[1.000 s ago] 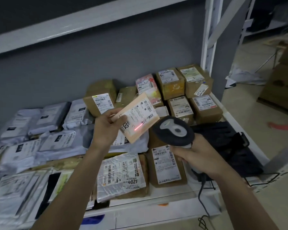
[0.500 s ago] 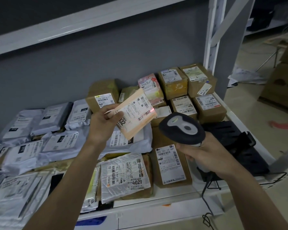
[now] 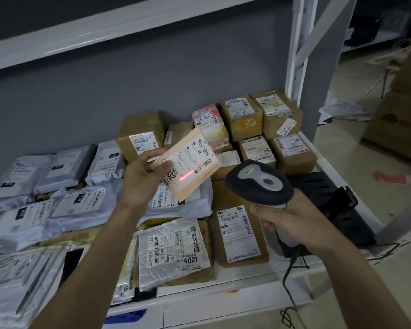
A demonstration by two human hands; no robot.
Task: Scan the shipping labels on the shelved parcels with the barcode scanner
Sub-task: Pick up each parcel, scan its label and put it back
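Left hand (image 3: 141,179) fingers curled around flat pinkish cardboard parcel (image 3: 192,162), held tilted above grey poly mailers on white metal shelf (image 3: 247,274). Red scan line (image 3: 192,175) on its label. Right hand (image 3: 292,224) fist closed around grey corded handheld barcode scanner (image 3: 259,184), aimed at parcel.

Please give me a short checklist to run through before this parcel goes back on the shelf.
1. Pink parcel held clear of the shelf by the left hand: ok.
2. Barcode scanner gripped in the right hand: ok.
3. Red scan line on the label: ok.
4. Line crossing the whole lower barcode: not ok, it mostly sits left of the bars.
5. Scan registered: cannot tell.
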